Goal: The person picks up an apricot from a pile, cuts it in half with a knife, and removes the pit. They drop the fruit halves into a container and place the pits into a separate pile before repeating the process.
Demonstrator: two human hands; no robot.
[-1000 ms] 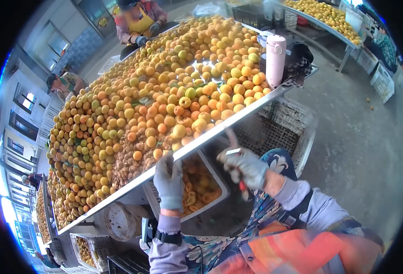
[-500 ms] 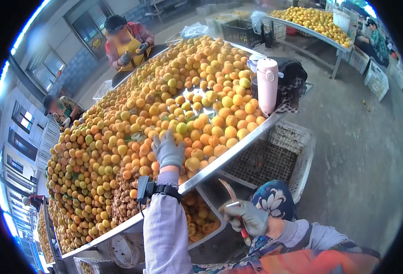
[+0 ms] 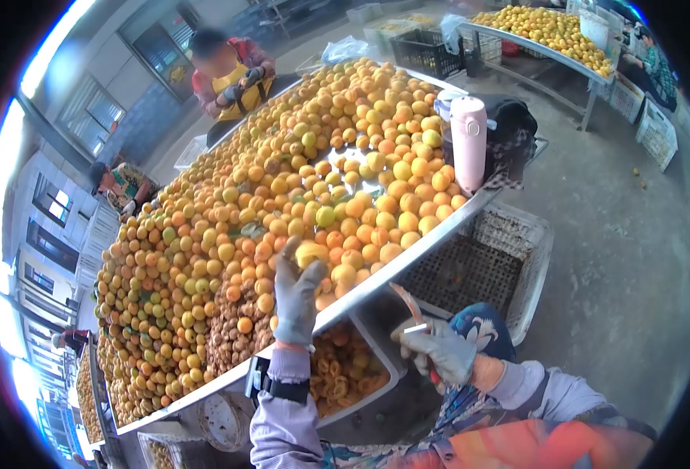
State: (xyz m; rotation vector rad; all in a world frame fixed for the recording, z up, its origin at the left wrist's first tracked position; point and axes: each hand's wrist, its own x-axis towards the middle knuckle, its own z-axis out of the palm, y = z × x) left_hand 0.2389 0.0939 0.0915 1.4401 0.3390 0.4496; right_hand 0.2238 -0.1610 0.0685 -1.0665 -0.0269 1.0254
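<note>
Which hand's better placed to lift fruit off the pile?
Left. The left hand is at the table edge, gripping an apricot; the right hand sits below the table, occupied with a curved knife.

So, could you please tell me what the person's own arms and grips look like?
Both wear grey knit work gloves: the left grip and the right grip. The left sleeve is pale lilac with fine stripes, and a black strapped device sits at its wrist. The right sleeve is a similar pale lilac.
</note>
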